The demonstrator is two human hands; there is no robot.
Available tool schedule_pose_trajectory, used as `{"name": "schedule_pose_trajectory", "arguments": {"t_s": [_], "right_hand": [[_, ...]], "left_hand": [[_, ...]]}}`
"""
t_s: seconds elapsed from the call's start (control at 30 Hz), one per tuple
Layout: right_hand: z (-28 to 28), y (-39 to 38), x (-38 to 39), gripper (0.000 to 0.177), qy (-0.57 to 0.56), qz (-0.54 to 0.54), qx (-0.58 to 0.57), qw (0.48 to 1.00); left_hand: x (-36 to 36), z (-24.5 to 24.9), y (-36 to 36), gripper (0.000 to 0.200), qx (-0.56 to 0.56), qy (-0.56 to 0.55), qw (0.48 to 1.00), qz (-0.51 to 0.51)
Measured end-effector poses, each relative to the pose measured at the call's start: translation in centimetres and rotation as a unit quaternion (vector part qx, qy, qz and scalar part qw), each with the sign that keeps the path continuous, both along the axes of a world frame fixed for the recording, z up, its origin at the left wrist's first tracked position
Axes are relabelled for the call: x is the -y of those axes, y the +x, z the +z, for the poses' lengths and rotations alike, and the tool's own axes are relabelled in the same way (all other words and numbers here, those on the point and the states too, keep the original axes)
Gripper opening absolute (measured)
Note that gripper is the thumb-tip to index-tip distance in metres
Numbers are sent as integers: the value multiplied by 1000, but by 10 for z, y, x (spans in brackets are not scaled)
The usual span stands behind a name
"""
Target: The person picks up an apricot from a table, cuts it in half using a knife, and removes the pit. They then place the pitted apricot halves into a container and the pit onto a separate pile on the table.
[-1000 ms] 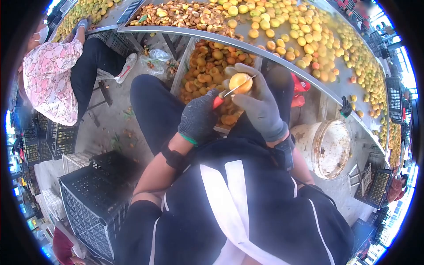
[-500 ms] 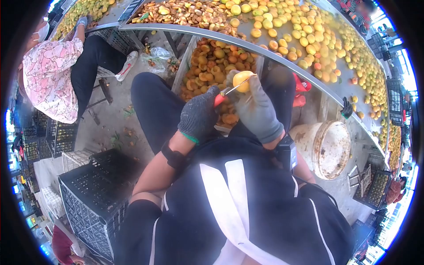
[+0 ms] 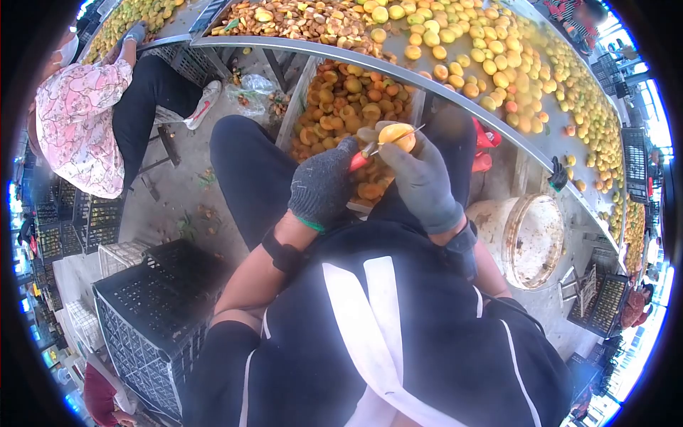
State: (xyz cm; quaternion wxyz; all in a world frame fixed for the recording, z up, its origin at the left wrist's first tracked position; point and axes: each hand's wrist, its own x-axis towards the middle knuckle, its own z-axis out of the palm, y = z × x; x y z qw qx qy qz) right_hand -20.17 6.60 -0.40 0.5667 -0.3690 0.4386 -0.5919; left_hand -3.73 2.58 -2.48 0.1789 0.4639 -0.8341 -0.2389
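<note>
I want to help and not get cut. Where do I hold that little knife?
Hold the knife by its red handle, coming from the person's left, away from the apricot. The thin blade points off to the right across the apricot in the right hand, so that end is sharp. The left hand wraps the handle just so.

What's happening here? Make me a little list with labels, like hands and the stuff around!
left hand: dark glove, grips a red-handled knife
right hand: grey glove, holds a yellow apricot, blade against it
below hands: crate of cut fruit
ahead: long table covered with apricots
right side: white bucket
nearby: person in pink flowered top
</note>
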Motion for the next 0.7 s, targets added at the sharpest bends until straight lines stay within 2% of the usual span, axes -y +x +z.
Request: {"name": "schedule_pose_trajectory", "arguments": {"t_s": [0.03,0.07,0.23,0.3,0.37,0.43,0.53,0.57,0.63,0.67,0.7], "right_hand": [[2,3,-1,28,8,-2,52,999],[4,4,-1,28,9,-3,52,999],[9,4,3,29,1,-24,-43,999],[8,4,3,29,11,-28,-38,999],[4,3,1,29,19,-31,-33,999],[-4,-1,-5,31,-47,19,5,999],[-7,-2,-12,34,-46,45,3,998],[-9,-1,-11,34,-46,45,3,998],[-12,2,-6,38,-77,44,188,978],[-14,0,-3,38,-77,43,187,978],[-17,-3,0,39,-80,66,255,961]], "left_hand": [[-1,-2,-1,32,0,2,1000,0],[-1,-6,-2,31,-27,-1,1000,9],[-1,-7,-2,30,-64,21,998,13],[-1,-12,-4,28,-68,-38,997,9],[-4,-17,-2,28,-84,-14,996,-1],[-7,-17,-1,27,-99,10,995,-11],[-8,-16,-2,26,-119,41,992,8],[-6,-18,-2,25,-135,36,990,-20],[-3,-14,-1,24,-151,33,987,-47],[0,-10,-1,24,-125,46,989,-59],[2,-7,-1,24,-100,58,991,-72]]}}
